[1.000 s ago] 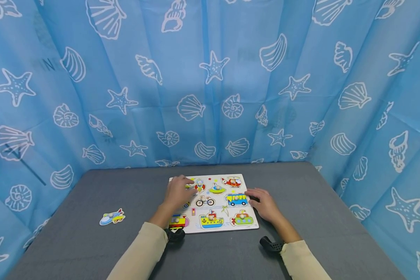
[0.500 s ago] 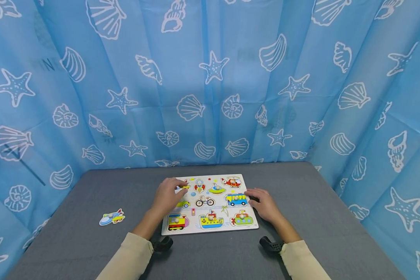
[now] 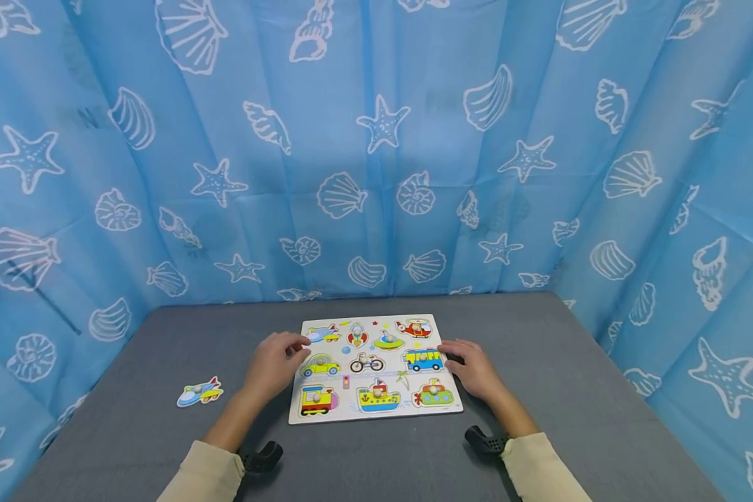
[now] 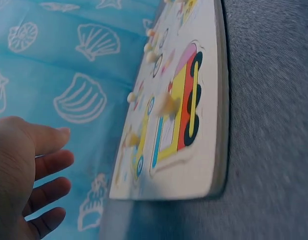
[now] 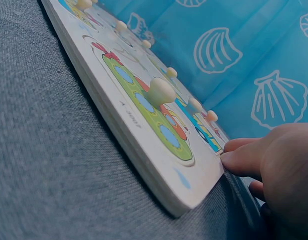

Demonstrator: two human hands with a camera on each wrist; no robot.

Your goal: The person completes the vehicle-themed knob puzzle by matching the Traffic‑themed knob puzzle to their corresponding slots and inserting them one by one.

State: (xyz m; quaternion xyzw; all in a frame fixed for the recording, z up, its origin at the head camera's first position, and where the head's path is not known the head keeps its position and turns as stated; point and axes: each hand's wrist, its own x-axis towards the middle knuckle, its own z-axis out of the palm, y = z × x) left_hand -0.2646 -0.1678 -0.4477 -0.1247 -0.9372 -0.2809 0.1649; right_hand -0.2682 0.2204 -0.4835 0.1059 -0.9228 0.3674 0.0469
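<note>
A white wooden peg puzzle board [image 3: 345, 367] with knobbed vehicle pieces lies on the table. Just off its left edge hovers my left hand [image 3: 272, 364], fingers loosely bent and holding nothing. In the left wrist view, the train piece [image 4: 181, 107] lies beyond those fingers, its knob sticking up. My right hand [image 3: 473, 368] rests at the board's right edge beside the bus piece [image 3: 423, 359]; its thumb [image 5: 236, 161] and fingertips touch the edge. A loose airplane piece [image 3: 199, 392] with a knob lies left of the board, and a matching airplane picture [image 3: 323, 334] shows in the board's upper left corner.
A grey cloth covers the table [image 3: 376, 460]. Behind it and along the sides hangs a blue curtain [image 3: 414, 230] printed with shells and starfish. Black wrist cameras [image 3: 263, 458] sit at both cuffs, low over the table.
My left hand has moved left and toward me, off the board, uncovering its left side with the car, train and airplane pictures. The right hand stays at the right edge.
</note>
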